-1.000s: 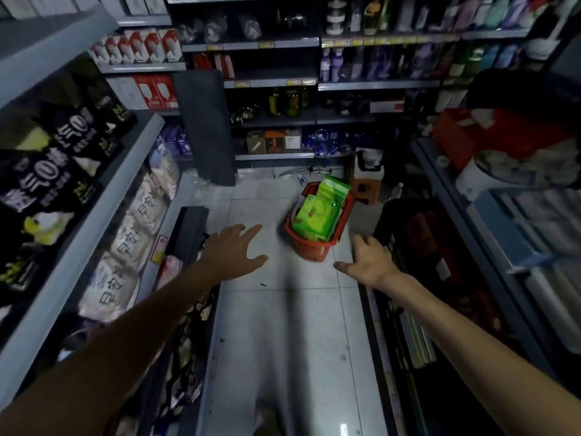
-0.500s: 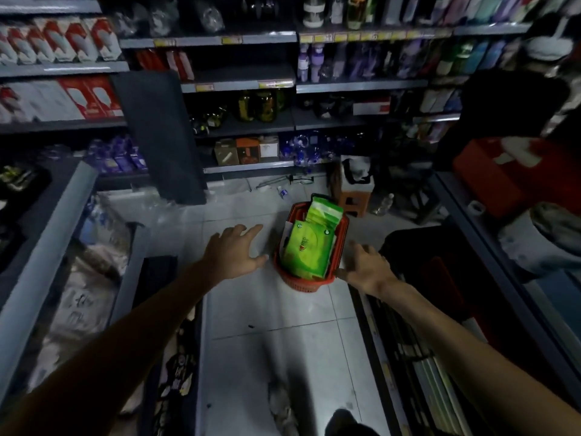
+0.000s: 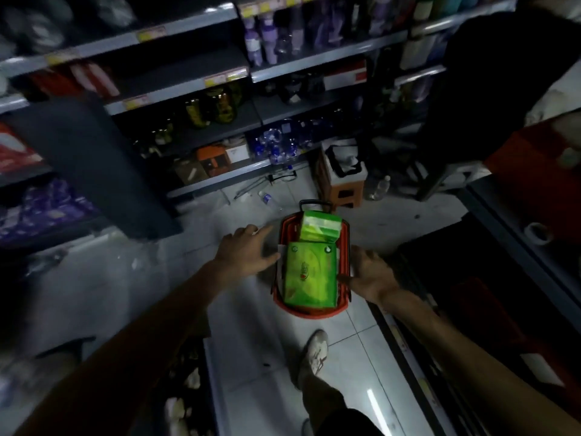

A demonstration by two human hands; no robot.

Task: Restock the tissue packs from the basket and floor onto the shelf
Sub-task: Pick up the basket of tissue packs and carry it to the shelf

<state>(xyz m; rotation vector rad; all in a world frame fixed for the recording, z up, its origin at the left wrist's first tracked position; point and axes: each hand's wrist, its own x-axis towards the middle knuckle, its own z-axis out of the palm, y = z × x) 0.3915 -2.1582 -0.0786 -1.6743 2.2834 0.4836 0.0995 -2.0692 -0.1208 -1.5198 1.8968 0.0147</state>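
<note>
A red plastic basket (image 3: 314,312) stands on the tiled aisle floor just ahead of me. It holds green tissue packs: a large one (image 3: 309,275) lying flat on top and a second one (image 3: 320,227) upright behind it. My left hand (image 3: 246,251) hovers at the basket's left rim with fingers spread and holds nothing. My right hand (image 3: 372,275) is at the basket's right rim, fingers relaxed, its thumb near the large pack's edge. Whether either hand touches the basket is unclear.
Shelving with bottles and boxes (image 3: 220,121) closes off the aisle ahead. A small orange stool (image 3: 344,190) and a plastic bottle (image 3: 267,198) sit on the floor beyond the basket. Low shelf edges (image 3: 405,350) run along both sides. My right shoe (image 3: 314,352) is stepping forward.
I have walked up to the basket, which now lies directly between my hands. Both hands have come down beside its rims, and my view tilted downward.
</note>
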